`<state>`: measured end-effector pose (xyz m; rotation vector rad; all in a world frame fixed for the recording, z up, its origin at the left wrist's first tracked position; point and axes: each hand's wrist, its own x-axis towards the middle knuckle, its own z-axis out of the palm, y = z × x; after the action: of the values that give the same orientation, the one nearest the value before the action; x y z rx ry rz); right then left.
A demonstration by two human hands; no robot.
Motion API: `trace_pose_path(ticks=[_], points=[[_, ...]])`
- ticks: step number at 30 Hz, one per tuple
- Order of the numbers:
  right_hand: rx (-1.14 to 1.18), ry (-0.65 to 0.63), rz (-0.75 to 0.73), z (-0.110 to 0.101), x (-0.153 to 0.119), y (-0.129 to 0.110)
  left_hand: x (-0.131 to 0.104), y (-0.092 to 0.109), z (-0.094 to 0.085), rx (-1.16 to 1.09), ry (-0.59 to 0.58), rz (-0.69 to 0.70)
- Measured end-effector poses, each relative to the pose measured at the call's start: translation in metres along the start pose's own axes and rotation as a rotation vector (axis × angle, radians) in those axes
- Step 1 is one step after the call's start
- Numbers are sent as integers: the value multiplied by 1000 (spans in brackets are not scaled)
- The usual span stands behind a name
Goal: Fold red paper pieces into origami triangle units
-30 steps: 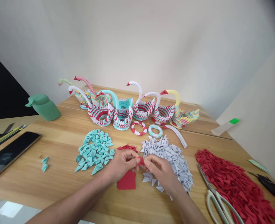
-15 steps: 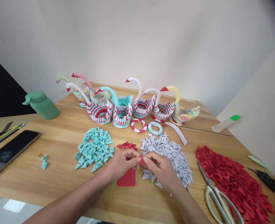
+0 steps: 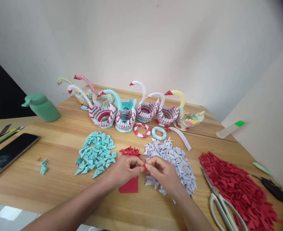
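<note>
Between their fingertips, my left hand (image 3: 129,167) and my right hand (image 3: 161,170) both pinch a small red paper piece (image 3: 144,166), mostly hidden by the fingers. Flat on the table below my left hand lies a stack of red paper (image 3: 129,186). Just behind the hands is a small group of folded red pieces (image 3: 131,150). A heap of white folded pieces (image 3: 172,157) spreads behind and beside my right hand. Teal folded pieces (image 3: 96,154) lie to the left of my left hand.
Several paper swans (image 3: 125,120) stand at the back, with two paper rings (image 3: 142,130) (image 3: 159,133) and a white curved neck (image 3: 181,138) before them. Right: scissors (image 3: 219,199), a large red heap (image 3: 239,189). Left: a phone (image 3: 11,154), a green container (image 3: 41,107).
My fingertips have drawn closer together around the red piece, and less of it shows. The whole view has shifted slightly.
</note>
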<state>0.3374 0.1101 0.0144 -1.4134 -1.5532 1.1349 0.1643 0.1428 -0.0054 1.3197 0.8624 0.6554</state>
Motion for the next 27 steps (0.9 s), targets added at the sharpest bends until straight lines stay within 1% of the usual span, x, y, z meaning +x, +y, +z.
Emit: trace_pose_path(ticks=[4,7,11,15,18,21,27], points=[[78,7,33,1,0,1,-1,4,3,36,-31,29],[126,8,47,1,1,2,-2,8,4,75,-48,26],[125,-30,61,0,2,4,-4,11,3,86,-57,21],[72,-72,65,-1,1,4,-5,9,2,108,-72,-19],[34,-49,29,0,-1,3,-5,8,2,44,-92,-30],[28,-18,17,0,-2,1,-4,7,2,-9,-86,-14],[2,39,3,0,-3,-1,-4,8,0,-11,-65,36]])
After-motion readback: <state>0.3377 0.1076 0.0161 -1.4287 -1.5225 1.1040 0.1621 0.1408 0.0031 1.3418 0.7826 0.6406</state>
